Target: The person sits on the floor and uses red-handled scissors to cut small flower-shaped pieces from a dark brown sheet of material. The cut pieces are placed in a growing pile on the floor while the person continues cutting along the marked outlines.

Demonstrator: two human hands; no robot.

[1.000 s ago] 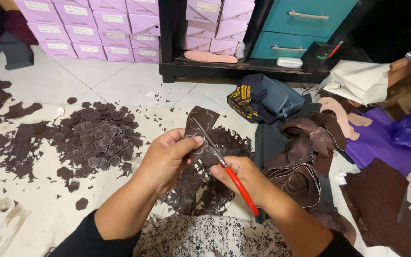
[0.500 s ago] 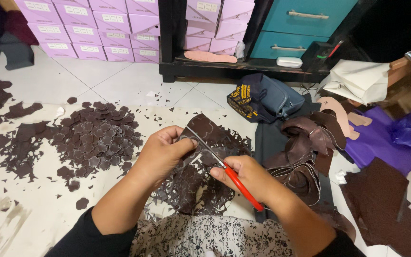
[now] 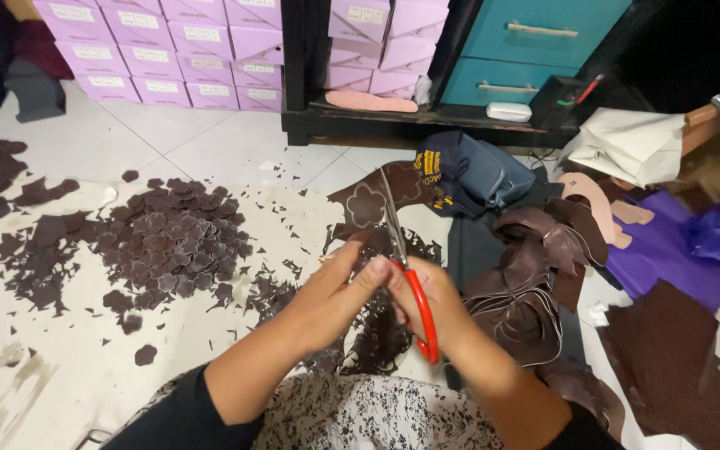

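Step in hand, by appearance: cutting along a flower outline marked on a dark brown leather piece (image 3: 374, 204), held up over the floor (image 3: 235, 146) at 12 o'clock from both hands, blades of the red-handled scissors (image 3: 406, 258) engaged at its lower edge. Left hand (image 3: 339, 296) fingers clamped on the bottom edge of the piece; right hand (image 3: 435, 312) fingers closed through the scissor handles. Next cut likely requires turning the piece to feed the curved outline; pile of cut flower shapes (image 3: 177, 242) at 9 o'clock.
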